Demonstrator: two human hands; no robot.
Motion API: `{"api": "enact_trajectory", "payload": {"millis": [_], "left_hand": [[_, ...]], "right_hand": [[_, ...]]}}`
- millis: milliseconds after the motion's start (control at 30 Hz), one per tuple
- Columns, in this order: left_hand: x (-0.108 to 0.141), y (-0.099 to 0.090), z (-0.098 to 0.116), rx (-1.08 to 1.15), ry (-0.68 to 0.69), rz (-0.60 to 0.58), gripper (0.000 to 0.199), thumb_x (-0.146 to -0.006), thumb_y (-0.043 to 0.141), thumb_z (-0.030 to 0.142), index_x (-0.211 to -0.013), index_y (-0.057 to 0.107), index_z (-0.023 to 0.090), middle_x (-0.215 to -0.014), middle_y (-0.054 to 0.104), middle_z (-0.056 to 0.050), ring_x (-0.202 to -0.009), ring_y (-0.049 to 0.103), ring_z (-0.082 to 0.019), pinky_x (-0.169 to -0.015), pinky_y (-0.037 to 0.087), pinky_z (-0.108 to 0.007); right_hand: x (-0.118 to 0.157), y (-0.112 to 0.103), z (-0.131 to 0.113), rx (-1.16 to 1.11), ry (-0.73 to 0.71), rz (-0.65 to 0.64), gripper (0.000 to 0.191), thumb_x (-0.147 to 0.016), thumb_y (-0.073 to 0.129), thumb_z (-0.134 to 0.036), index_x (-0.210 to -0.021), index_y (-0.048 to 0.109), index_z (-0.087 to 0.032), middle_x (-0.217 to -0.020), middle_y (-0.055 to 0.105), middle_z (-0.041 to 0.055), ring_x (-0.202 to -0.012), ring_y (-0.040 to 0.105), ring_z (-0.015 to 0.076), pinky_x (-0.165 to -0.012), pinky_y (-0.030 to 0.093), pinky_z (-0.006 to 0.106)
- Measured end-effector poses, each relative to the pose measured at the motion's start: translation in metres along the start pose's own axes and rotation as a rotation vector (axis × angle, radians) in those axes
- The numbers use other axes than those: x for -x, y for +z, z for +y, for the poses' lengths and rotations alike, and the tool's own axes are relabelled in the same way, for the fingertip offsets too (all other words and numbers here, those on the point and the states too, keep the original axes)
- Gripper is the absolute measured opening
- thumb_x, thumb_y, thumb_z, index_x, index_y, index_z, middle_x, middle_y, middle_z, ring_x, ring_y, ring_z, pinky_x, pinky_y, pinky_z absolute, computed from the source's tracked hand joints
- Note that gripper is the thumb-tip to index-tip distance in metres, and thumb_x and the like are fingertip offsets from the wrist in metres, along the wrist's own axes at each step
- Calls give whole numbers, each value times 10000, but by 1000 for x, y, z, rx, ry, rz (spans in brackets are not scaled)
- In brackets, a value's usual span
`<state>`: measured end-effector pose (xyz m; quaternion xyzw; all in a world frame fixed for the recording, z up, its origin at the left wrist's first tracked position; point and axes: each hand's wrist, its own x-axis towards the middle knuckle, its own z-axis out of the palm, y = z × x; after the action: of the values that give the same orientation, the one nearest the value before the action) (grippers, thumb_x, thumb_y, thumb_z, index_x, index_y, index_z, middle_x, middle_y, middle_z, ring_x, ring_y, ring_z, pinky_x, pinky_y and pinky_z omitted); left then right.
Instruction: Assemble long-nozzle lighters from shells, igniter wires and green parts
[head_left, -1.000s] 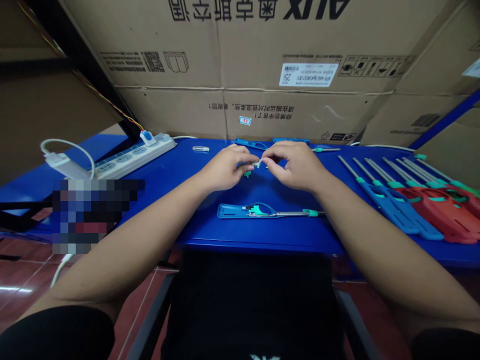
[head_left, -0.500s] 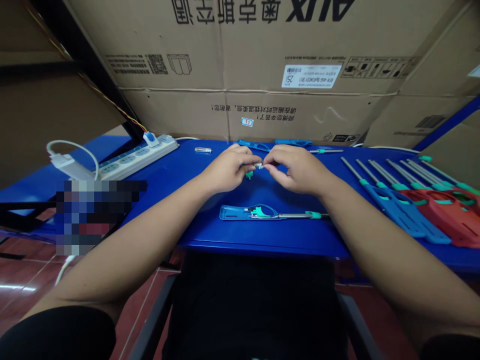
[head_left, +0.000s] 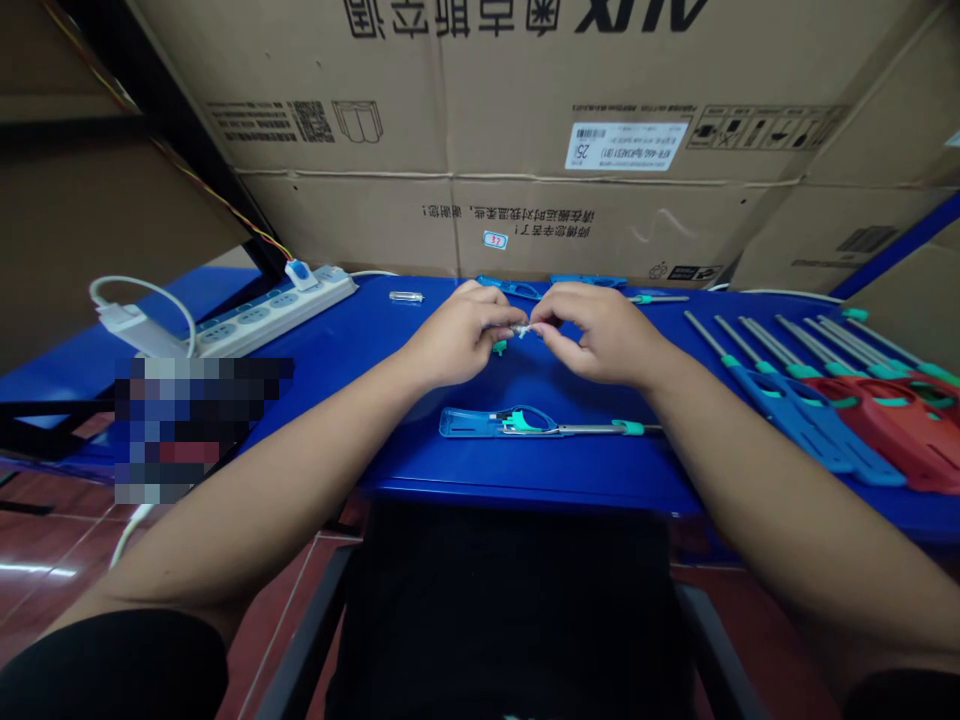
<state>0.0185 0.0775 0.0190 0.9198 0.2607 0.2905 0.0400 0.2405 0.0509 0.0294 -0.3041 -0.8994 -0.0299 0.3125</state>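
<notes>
The left hand (head_left: 457,340) and right hand (head_left: 604,335) narrowly pinch a tiny whitish part (head_left: 521,329) — too small to tell exactly — with open blue table (head_left: 525,488) before a long blue plastic lighter body (head_left: 510,423) below them.

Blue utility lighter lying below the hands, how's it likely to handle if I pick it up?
Its open plastic shell looks light and may flex, with inner parts likely to shift. The slim metal barrel looks stiff. Its flat shape probably won't roll.

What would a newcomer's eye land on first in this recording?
The left hand and right hand meet mid-table, pinching a tiny whitish part on a bright blue table. To the right fans a row of red and blue plastic long-nosed lighters with metal tubes and teal trim. An opened blue lighter lies just below the hands.
</notes>
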Motion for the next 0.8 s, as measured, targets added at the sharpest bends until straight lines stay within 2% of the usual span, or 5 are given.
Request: {"api": "enact_trajectory", "payload": {"millis": [300, 467, 800], "left_hand": [[1, 5, 6, 8, -76, 37, 269, -900, 512, 136, -1028, 744, 181, -919, 691, -61, -887, 590, -209, -885, 443, -382], [2, 8, 8, 17, -112, 34, 260, -877, 540, 120, -1018, 754, 167, -915, 706, -69, -887, 604, -214, -890, 442, -386], [2, 11, 12, -2, -163, 90, 288, -845, 527, 103, -977, 763, 203, -919, 736, -49, -888, 616, -215, -876, 459, -392]], "right_hand": [[0, 2, -3, -50, 40, 46, 122, -877, 562, -227, -856, 680, -204, -817, 700, 58, -736, 614, 195, -684, 456, 323], [1, 4, -1, -43, 2, 43, 151, -882, 556, -209, -876, 705, -186, -810, 710, 61, -727, 622, 188, -677, 462, 313], [-1, 2, -6, -40, 31, 60, 169, -882, 547, -220, -855, 712, -193, -788, 706, 54, -707, 611, 186, -664, 456, 318]]}}
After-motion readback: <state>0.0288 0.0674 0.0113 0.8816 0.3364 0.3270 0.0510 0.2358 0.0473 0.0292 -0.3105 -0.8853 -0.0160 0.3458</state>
